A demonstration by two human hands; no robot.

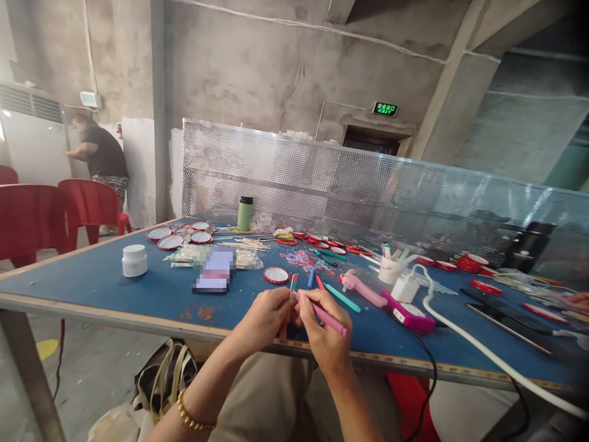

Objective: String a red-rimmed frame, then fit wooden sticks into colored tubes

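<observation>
My right hand (327, 328) grips a pink marker pen (332, 320) with its tip pointing left, toward my other hand. My left hand (269, 313) is closed in a pinch right at that tip; whatever its fingers hold is hidden. Just beyond the fingertips shows a narrow red, green and white piece (294, 282), and I cannot tell if it is held or lies on the table. A round red-rimmed disc (276, 275) lies behind my left hand. Past my right hand are a blue pen (311, 278), a red pen (319, 282) and a teal pen (342, 298).
On the blue table (161, 301) are a white jar (134, 261), a phone (215, 270), a green bottle (245, 213), a pink handheld fan (363, 287), a magenta device (408, 312) and a cup of pens (389, 269). A white cable (483, 356) crosses the right side. Another person stands far left.
</observation>
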